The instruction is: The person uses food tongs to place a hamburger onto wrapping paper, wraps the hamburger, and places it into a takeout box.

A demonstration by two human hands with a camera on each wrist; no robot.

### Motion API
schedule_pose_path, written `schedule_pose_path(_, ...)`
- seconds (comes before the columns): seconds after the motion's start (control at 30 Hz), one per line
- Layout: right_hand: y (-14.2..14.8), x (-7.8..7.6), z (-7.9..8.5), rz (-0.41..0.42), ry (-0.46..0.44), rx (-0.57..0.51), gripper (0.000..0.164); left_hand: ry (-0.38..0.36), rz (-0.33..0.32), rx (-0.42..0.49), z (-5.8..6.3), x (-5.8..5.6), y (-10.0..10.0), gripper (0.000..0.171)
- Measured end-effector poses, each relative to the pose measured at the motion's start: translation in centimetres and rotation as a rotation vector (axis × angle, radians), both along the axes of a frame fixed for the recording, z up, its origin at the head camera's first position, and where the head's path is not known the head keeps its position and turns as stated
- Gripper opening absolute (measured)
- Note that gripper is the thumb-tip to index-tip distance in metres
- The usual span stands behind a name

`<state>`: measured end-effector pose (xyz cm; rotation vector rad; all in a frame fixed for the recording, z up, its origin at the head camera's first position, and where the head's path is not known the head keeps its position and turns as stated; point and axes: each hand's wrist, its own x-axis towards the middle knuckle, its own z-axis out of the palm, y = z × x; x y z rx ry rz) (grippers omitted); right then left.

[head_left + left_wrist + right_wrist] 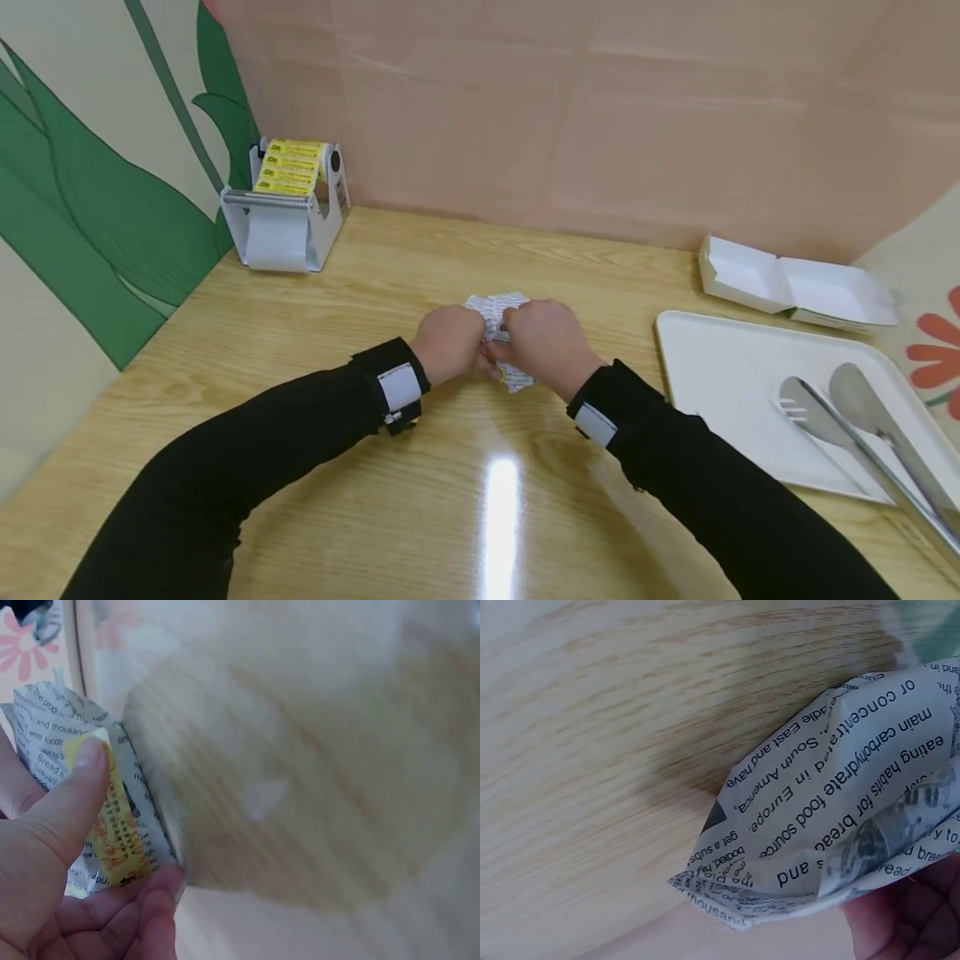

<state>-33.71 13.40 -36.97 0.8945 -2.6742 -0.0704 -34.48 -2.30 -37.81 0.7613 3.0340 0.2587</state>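
Note:
A small folded packet of printed, newspaper-style paper (497, 305) is between my two hands above the middle of the table. My left hand (450, 342) grips its left side. In the left wrist view, the thumb presses on a yellow label with dark print (120, 825) lying across the paper, and the fingers curl beneath. My right hand (551, 340) holds the packet's other side with bent fingers. Creases and a pointed corner of the paper (810, 802) show in the right wrist view, where the fingers (911, 919) are partly hidden below it.
A label dispenser (288, 204) with a yellow roll stands at the back left. To the right, a white tray (720, 367) carries a spoon (862, 400), a fork-like utensil and metal tongs. Behind the tray sits an opened white paper box (832, 287), near the brown back panel.

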Motion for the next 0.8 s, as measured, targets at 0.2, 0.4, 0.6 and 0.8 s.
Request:
schedule_pose_path(0.2,-0.1,0.0,0.4,-0.018,-0.019,0.013,0.052,0.0,-0.008,0.058,-0.3,-0.1,-0.1,0.041)
schedule_pose_path(0.4,0.6,0.4,0.4,-0.037,-0.041,0.039,0.048,-0.136,-0.062,0.046,1.5,-0.5,-1.1,0.034)
schedule_pose_path(0.6,1.5,0.7,0.4,-0.033,-0.046,0.029,0.046,-0.117,-0.118,0.142,4.1,-1.3,-2.3,0.02)
schedule_pose_path(0.8,1.4,1.8,0.2,0.067,-0.063,-0.008,0.047,-0.117,-0.364,0.076,3.6,-0.7,-2.2,0.048)
